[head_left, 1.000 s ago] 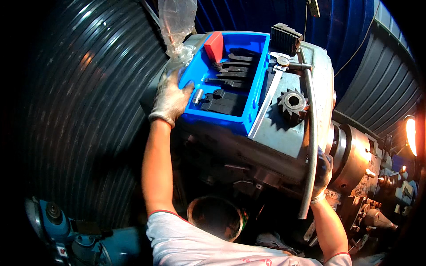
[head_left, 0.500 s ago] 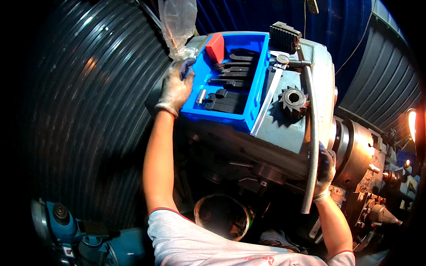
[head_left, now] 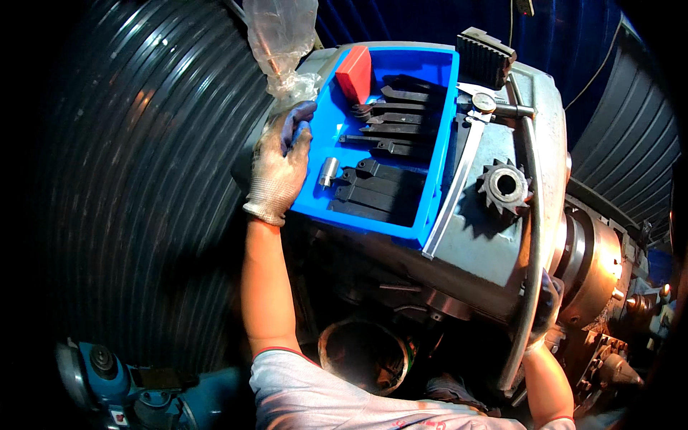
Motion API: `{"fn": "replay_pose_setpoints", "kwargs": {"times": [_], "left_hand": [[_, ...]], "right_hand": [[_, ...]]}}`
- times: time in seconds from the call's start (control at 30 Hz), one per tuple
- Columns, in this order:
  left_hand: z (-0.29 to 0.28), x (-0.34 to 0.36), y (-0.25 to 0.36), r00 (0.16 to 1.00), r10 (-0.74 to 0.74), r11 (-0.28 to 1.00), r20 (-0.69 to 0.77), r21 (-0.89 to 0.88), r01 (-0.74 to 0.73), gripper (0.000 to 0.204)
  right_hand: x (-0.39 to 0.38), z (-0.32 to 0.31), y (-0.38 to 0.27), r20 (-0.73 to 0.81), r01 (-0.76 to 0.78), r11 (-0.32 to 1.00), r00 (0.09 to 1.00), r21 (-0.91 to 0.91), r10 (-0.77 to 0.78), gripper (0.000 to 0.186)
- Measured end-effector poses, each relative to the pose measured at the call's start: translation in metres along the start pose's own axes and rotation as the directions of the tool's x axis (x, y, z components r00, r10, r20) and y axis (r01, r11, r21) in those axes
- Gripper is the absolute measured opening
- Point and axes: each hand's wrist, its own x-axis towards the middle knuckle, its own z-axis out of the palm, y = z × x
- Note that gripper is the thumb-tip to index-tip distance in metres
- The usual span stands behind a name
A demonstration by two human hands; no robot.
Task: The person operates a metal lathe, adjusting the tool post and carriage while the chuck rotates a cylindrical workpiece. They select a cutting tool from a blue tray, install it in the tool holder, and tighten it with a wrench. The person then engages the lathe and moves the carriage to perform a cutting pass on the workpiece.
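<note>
My left hand (head_left: pixel 279 158), in a soiled pale glove with blue showing, has curled fingers at the left wall of the blue bin (head_left: pixel 436 201). Inside lie a red box (head_left: pixel 353 75), several black bar tools (head_left: pixel 401 131) and a steel cylinder (head_left: pixel 330 172). A dial caliper (head_left: pixel 453 188) lies along its right side, and a toothed cutter (head_left: pixel 505 185) sits beside that on the grey machine housing (head_left: pixel 481 247). My right hand (head_left: pixel 546 308) is at the housing's front-right corner, partly behind a long bent metal bar (head_left: pixel 530 272), its grip unclear.
A serrated block (head_left: pixel 486 57) and plastic bag (head_left: pixel 279 39) sit at the back. A lathe chuck (head_left: pixel 595 272) is at right. Corrugated metal (head_left: pixel 158 179) curves at left, with blue machinery (head_left: pixel 143 387) below. A round bucket (head_left: pixel 358 358) sits under the housing.
The housing, bin and items have shifted rightward in the view. My left hand's fingers are higher along the bin's left wall than a second ago. My right hand stays at the housing's corner.
</note>
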Motion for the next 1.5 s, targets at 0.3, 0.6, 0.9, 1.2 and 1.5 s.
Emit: {"fn": "replay_pose_setpoints", "kwargs": {"times": [0.3, 0.6, 0.9, 1.2, 1.5], "left_hand": [[0.0, -0.002, 0.005, 1.0, 0.005, 1.0, 0.003, 0.0, -0.005, 0.029], [0.001, 0.0, 0.006, 0.997, 0.067, 0.993, 0.025, 0.094, -0.069, 0.031], [0.002, 0.001, 0.012, 0.996, 0.064, 0.989, 0.054, 0.128, -0.07, 0.033], [-0.002, -0.002, 0.005, 0.994, 0.058, 0.994, 0.087, 0.083, -0.065, 0.051], [0.002, 0.001, 0.002, 0.988, 0.11, 0.992, 0.108, 0.044, -0.115, 0.054]], "right_hand": [[-0.027, -0.019, 0.012, 0.067, -0.409, 0.912, 0.91, -0.03, 0.41, 0.019], [-0.032, -0.033, 0.008, 0.229, -0.562, 0.797, 0.825, 0.224, 0.517, 0.029], [-0.036, -0.019, 0.011, 0.083, -0.64, 0.506, 0.663, 0.579, 0.744, 0.026], [-0.031, -0.024, 0.012, 0.085, -0.551, 0.767, 0.826, 0.328, 0.557, 0.028], [-0.028, -0.01, 0.022, 0.048, -0.58, 0.772, 0.806, 0.26, 0.59, 0.025]]}}
